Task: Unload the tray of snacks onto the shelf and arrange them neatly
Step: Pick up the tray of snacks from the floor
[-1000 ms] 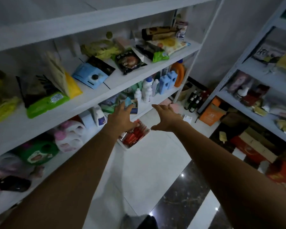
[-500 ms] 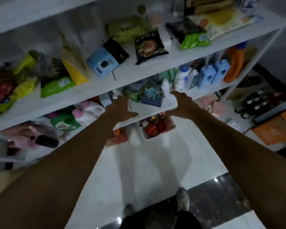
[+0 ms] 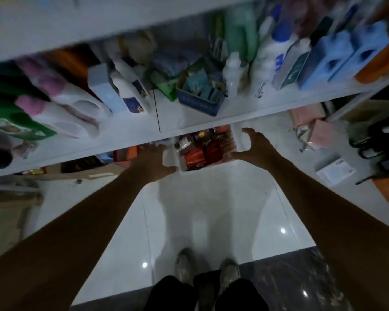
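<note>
Head view: the tray (image 3: 170,157) of snacks (image 3: 202,151) sits between your hands, under the shelf (image 3: 133,135). Your right hand (image 3: 254,147) is spread apart just beside it; your left hand (image 3: 152,161) meets its wall, grip unclear. You're at pickup: next, clasp both sides and lift level

The person is wearing dark, near-black trousers (image 3: 240,295), which are showing as two legs at the bottom edge. On the feet the person is wearing pale grey shoes, the left shoe (image 3: 184,267) and the right shoe (image 3: 229,269), both looking mottled and scuffed with rounded toes; dim light is blurring any lacing. The left arm (image 3: 76,232) and the right arm (image 3: 323,198) are showing bare along their whole visible length. The left hand (image 3: 152,163) and the right hand (image 3: 255,147) are showing bare as well.
</note>
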